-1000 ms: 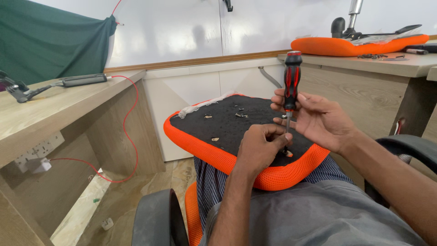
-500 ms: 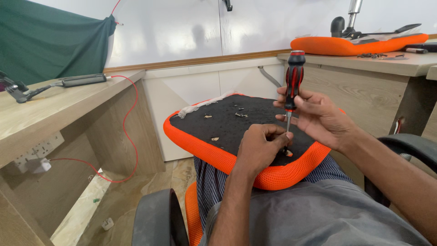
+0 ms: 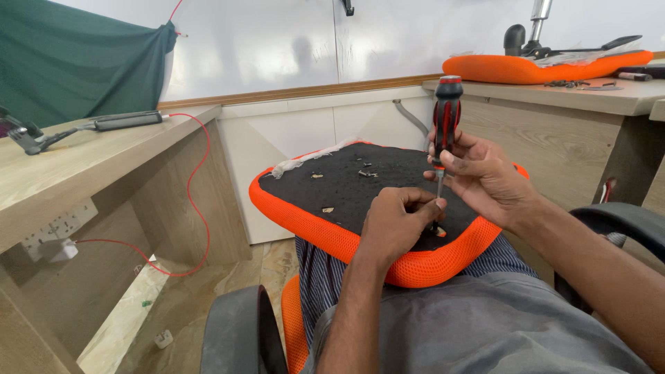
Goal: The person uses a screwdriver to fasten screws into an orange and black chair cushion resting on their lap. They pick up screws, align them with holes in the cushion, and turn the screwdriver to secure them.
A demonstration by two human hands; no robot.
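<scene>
An upturned chair seat [image 3: 298, 208], orange mesh around a black underside, rests on my lap. My right hand [image 3: 485, 176] grips a red and black screwdriver [image 3: 447, 114] held upright, tip down on the seat's near right part. My left hand [image 3: 398, 221] pinches the screwdriver's shaft near its tip, fingers closed around it. The screw under the tip is hidden by my fingers. A few loose screws [image 3: 364, 172] lie on the black surface farther back.
A wooden desk [image 3: 83, 163] at the left carries a tool with a red cable. Another orange seat [image 3: 547, 66] with a metal mechanism lies on the desk at the right. A black chair armrest [image 3: 239, 332] is below, another at the right [image 3: 623, 221].
The screwdriver has shifted slightly and my right hand has turned a little around its handle. My left hand stays at the tip.
</scene>
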